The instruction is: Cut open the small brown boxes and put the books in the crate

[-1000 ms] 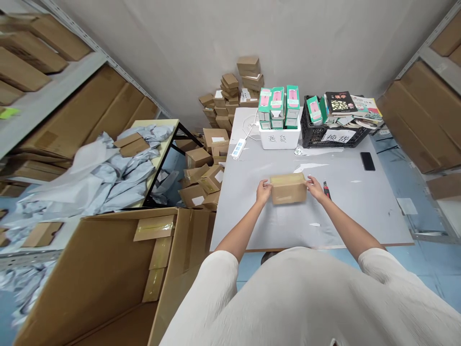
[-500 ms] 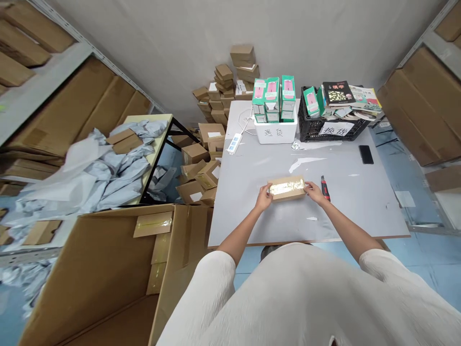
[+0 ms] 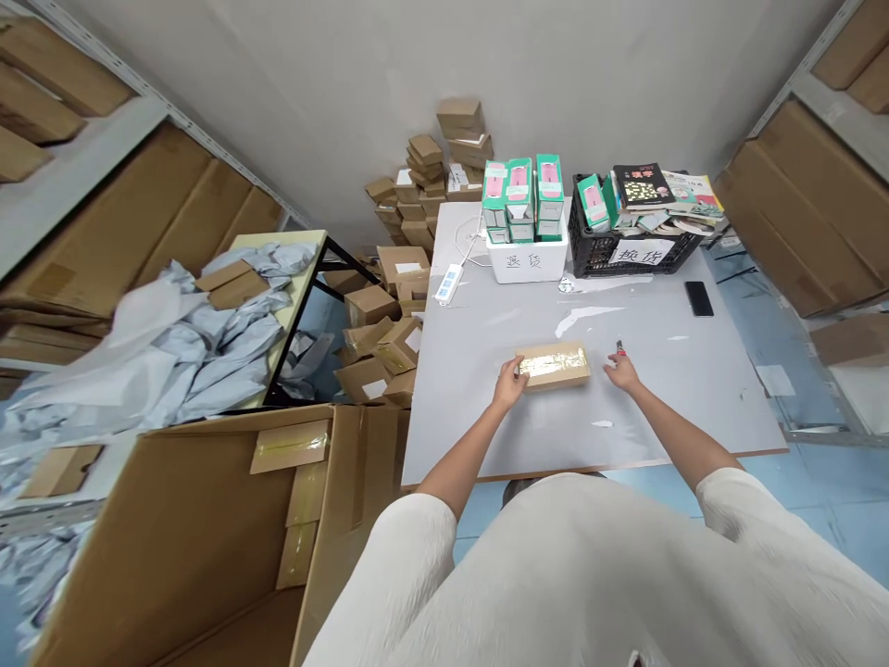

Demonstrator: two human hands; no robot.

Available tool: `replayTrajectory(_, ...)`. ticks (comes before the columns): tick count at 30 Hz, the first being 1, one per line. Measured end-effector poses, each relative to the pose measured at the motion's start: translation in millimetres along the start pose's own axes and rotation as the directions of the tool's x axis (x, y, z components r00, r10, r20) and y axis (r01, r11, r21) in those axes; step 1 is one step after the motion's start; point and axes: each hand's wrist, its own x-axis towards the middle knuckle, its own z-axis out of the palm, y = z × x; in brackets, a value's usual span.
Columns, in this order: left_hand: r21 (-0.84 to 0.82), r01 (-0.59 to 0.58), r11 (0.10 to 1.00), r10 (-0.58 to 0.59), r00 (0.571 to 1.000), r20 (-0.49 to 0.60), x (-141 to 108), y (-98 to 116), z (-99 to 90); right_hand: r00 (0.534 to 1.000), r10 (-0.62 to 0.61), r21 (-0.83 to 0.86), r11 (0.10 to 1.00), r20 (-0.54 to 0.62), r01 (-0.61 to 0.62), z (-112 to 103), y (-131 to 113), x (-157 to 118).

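Note:
A small cardboard box [image 3: 554, 365] with shiny clear tape along its top lies on the grey table. At its left end, the fingers of my left hand [image 3: 510, 382] are closed around the edge. My right hand [image 3: 621, 372] is apart from the box, off its right end, with thumb and forefinger spread. It lies over a red and black utility knife [image 3: 620, 348]. Only the knife's far tip shows; its handle is hidden by the hand, and no grip on it is visible.
On the table [image 3: 479, 426] stand a white bin [image 3: 528, 263] of green boxes, a black crate [image 3: 629, 255] of books, a power strip [image 3: 449, 283] and a phone [image 3: 698, 298]. A large open carton [image 3: 368, 463] is at left, with stacked boxes [image 3: 368, 306] behind.
My right hand has let go of the box's right end and moved right, over the utility knife. My left hand keeps its hold. The view has shifted slightly.

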Motion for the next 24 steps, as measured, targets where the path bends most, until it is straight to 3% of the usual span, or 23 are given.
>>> replayTrajectory(4, 0.024, -0.050, 0.998, 0.049, 0.999, 0.005, -3.0, -4.9, 0.1, 0.984, 0.168, -0.235, 0.956, -0.052, -0.176, -15.3, 24.9, 18.0)
replayTrajectory(7, 0.039, -0.039, 0.998, 0.039, 0.999, 0.001, -5.9, -8.8, -0.5, 0.970, 0.242, -0.307, 0.921, -0.026, -0.239, -12.3, 36.2, 24.4)
replayTrajectory(15, 0.010, -0.040, 0.999, 0.040, 0.999, 0.026, -7.2, -20.6, -1.5, 0.977, 0.210, -0.426, 0.881, -0.042, -0.207, 3.6, 49.8, 22.2)
replayTrajectory(20, -0.004, -0.041, 0.999, 0.041, 0.999, 0.014, -5.1, -28.3, -0.7, 0.976, 0.219, -0.448, 0.872, -0.001, -0.196, -6.0, 49.1, 26.9)
replayTrajectory(24, -0.004, -0.035, 0.999, 0.035, 0.999, 0.027, 0.0, -29.8, -1.8, 0.966, 0.258, -0.326, 0.915, 0.022, -0.237, -19.3, 34.9, 27.6)
